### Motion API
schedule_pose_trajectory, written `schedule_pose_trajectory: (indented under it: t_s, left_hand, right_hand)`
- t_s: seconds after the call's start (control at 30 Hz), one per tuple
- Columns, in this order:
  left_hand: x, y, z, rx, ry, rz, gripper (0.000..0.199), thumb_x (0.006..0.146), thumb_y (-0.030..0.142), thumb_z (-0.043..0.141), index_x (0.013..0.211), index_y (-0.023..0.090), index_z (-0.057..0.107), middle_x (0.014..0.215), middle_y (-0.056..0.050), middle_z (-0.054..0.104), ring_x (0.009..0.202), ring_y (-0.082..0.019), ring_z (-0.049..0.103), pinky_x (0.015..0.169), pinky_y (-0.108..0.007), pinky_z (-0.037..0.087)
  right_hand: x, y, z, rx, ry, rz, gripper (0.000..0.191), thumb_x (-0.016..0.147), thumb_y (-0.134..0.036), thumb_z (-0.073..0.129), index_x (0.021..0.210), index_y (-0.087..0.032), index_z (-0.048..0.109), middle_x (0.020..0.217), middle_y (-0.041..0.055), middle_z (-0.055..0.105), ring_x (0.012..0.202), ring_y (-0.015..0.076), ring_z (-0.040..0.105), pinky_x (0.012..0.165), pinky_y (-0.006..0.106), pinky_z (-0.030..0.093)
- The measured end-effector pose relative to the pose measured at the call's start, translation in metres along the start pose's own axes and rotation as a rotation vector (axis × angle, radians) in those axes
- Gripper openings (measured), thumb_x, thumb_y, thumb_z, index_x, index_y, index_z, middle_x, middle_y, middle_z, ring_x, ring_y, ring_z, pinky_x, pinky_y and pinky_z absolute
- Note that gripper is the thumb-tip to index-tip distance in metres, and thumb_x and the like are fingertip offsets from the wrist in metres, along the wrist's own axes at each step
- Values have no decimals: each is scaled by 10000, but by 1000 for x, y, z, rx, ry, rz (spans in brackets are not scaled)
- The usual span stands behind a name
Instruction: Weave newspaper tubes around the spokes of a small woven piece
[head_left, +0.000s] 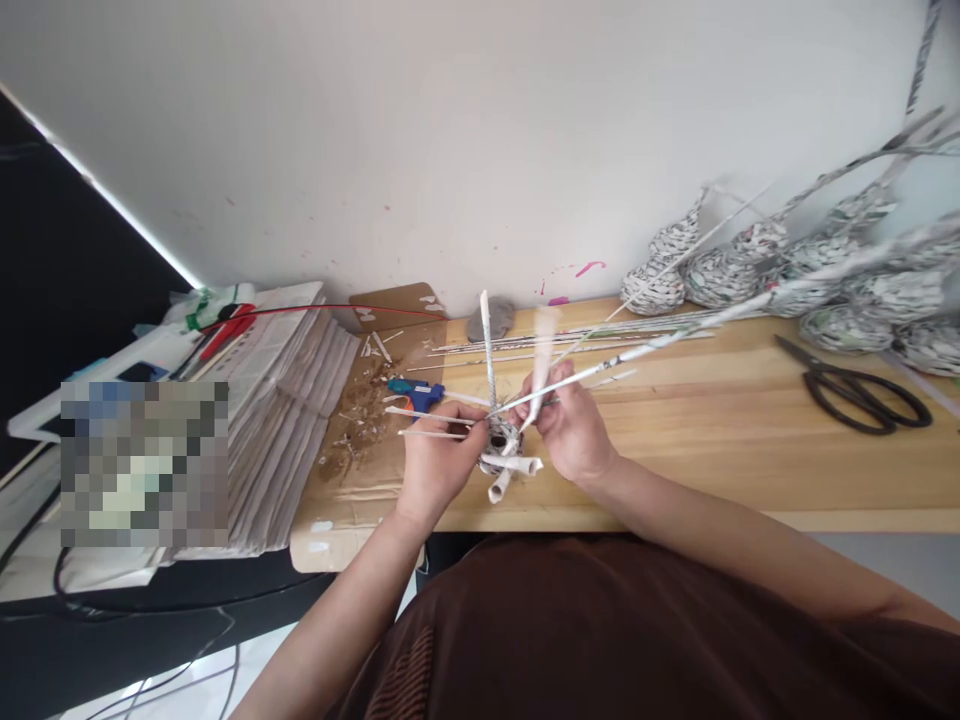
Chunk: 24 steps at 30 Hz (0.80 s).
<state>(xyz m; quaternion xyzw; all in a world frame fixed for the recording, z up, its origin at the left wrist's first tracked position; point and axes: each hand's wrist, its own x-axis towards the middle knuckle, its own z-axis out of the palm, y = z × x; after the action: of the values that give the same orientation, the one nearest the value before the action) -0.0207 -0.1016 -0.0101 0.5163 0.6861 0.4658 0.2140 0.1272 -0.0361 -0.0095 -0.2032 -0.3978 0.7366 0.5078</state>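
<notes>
A small piece woven from rolled newspaper (501, 440) is held just above the table, with a dark hole in its middle and several paper tubes sticking out around it. My left hand (442, 460) is closed on its left side, thumb and fingers pinching the weave. On the other side, my right hand (568, 425) is closed round a long rolled paper tube (637, 350), which runs from the weave up to the right. A short upright tube (541, 360) beside my right fingers is blurred by motion.
Several woven paper gourd shapes (720, 272) stand by the wall at the right, near black scissors (862, 395). Thin paper tubes lie behind my hands, beside a grey stone (491, 319). A blue glue gun (417, 394) rests on scrap-strewn cardboard (349, 490); a newspaper stack (277, 440) stands left.
</notes>
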Motion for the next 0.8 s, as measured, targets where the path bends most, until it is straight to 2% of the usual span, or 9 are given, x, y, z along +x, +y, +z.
schedule_pose_trajectory:
  t_s: [0.13,0.2,0.3,0.4,0.47,0.5,0.6,0.7,0.8]
  left_hand:
    - [1,3,-1,-1,2,11,56,754,198,690,769,179,740,699,-5,755,579,-122,678,542,-185,499]
    - [2,3,-1,8,13,15,60,755,198,690,772,178,745,709,-8,759,590,-126,681,556,-190,505]
    - [2,2,-2,26,12,23,81,764,199,682,796,179,754,720,-11,763,603,-133,683,575,-203,509]
    - [2,3,-4,79,6,62,98,771,192,672,812,184,761,745,-12,770,634,-140,691,615,-216,514]
    - [2,5,-5,118,6,84,105,773,184,667,814,188,763,761,-10,773,655,-140,695,640,-217,513]
    - [1,6,-6,131,5,86,108,774,180,665,814,190,765,764,-8,774,656,-138,695,641,-214,510]
    - [0,8,-7,147,11,59,113,771,177,668,818,196,769,749,1,772,624,-127,682,607,-201,496]
    - [-1,7,-7,128,-1,16,114,772,189,672,830,196,770,732,2,769,588,-120,667,570,-194,485]
    - [-1,6,-6,80,-18,-25,125,775,213,675,852,191,771,725,-5,768,583,-126,672,549,-193,487]
  right_hand:
    - [0,-9,0,42,-91,-34,731,850,-834,401,480,-213,508,431,-7,441,449,143,474,532,315,434]
    - [-2,-13,-3,0,-145,-74,789,886,-831,270,462,-220,532,433,25,487,455,166,504,547,345,452]
    - [-6,-18,-8,-170,-247,-260,805,887,-836,250,696,-218,730,642,95,688,730,271,690,730,443,542]
    - [-9,-20,-10,-565,-340,-604,698,883,-791,405,1048,-215,763,1034,131,761,1077,323,681,951,506,508]
    - [-9,-20,-11,-871,-360,-801,530,937,-629,488,1170,-210,714,1208,125,725,1144,305,651,1009,503,469]
    - [-8,-20,-11,-1006,-369,-852,421,963,-508,501,1179,-205,698,1224,118,720,1135,285,648,1022,494,454]
    - [-6,-19,-12,-1302,-388,-819,239,900,-193,513,1064,-182,687,1110,90,751,1039,249,639,994,453,433]
    - [-5,-16,-15,-1495,-380,-752,237,775,-116,579,982,-170,680,1049,67,757,990,261,603,878,421,400]
    - [-5,-13,-17,-1609,-321,-724,193,805,-106,583,956,-176,681,927,39,759,904,234,602,804,400,324]
